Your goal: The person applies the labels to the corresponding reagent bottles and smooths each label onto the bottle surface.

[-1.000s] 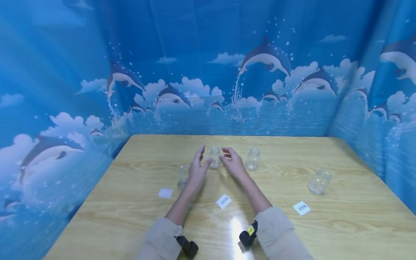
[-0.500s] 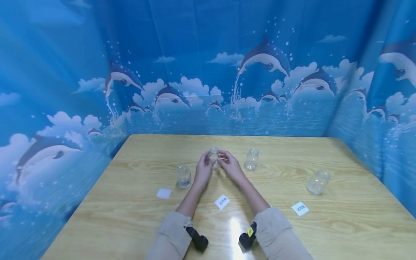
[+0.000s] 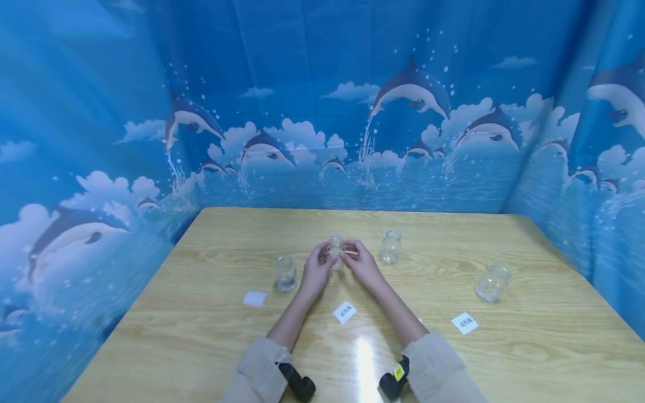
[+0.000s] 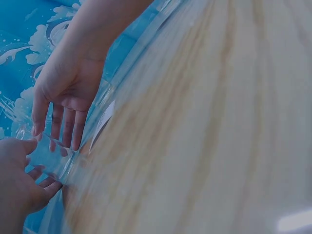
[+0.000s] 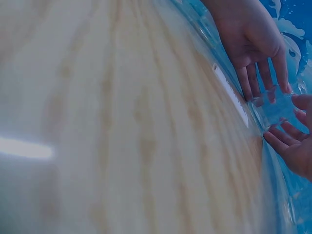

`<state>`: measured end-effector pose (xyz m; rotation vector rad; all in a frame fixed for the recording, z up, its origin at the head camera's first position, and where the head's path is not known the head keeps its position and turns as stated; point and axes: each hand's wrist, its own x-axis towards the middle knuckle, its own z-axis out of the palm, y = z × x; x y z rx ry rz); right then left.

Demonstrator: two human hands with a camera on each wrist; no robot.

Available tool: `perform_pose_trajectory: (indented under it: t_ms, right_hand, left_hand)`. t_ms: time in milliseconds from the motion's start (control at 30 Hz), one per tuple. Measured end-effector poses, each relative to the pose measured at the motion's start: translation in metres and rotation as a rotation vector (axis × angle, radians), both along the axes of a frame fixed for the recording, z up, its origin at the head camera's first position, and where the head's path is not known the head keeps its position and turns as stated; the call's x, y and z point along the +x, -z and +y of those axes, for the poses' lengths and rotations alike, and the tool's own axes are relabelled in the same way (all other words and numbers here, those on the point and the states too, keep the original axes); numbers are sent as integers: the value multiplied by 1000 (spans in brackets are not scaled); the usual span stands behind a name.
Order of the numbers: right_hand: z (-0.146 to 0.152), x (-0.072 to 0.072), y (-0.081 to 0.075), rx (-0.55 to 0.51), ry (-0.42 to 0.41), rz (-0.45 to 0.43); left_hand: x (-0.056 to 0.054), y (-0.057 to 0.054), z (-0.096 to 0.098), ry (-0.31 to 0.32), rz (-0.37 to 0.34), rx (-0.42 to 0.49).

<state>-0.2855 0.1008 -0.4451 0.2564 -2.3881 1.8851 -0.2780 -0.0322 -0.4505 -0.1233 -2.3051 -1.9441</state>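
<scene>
A small clear glass jar [image 3: 336, 244] stands upright between my two hands, partly covered by the fingers. My left hand [image 3: 316, 272] grips its left side, thumb on the near face and fingers reaching round behind. On the opposite side my right hand [image 3: 364, 266] holds it, thumb and fingers curved round the glass. In the left wrist view the jar [image 4: 48, 158] shows between both sets of fingers, close over the tabletop. The right wrist view has the jar [image 5: 273, 107] at its right side, with fingertips against the glass.
More glass jars stand about: one at left [image 3: 286, 274], one at the back [image 3: 390, 247], one at right [image 3: 493, 283]. Paper labels lie nearer: a blank-looking label [image 3: 254, 299], a printed label [image 3: 345, 312] and another printed label [image 3: 464, 323]. A dolphin-print curtain [image 3: 322, 112] encloses the table.
Both hands closed in from either side and took hold of the middle jar. Since then the jar and hands have shifted slightly toward me.
</scene>
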Motion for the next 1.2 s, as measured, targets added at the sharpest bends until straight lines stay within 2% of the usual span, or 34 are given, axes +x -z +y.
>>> perform_pose_trajectory:
  t_ms: [200,433,633,700,867,967,1067,1200]
  right_hand:
    - [0,12,-1,-17,-7,-16]
    - [2,27,0,-43,-27,0]
    - [3,36,0,-21,-20,28]
    - [4,39,0,-12,-18,39]
    - [4,45,1,8,-5,34]
    - [4,49,1,15,6,29]
    - [2,60,-12,19,1,21]
    - [1,64,-14,12,-6,10]
  left_hand:
    - [10,2,-4,36,9,-3]
    - [21,4,-7,73,45,-1]
    - [28,3,-10,108,38,0]
    - [33,-2,-11,124,38,12]
    - [54,-25,-11,154,43,22]
    - [63,-34,-11,156,37,3]
    - [56,-19,-12,156,42,-12]
    - [45,2,-13,157,55,-18]
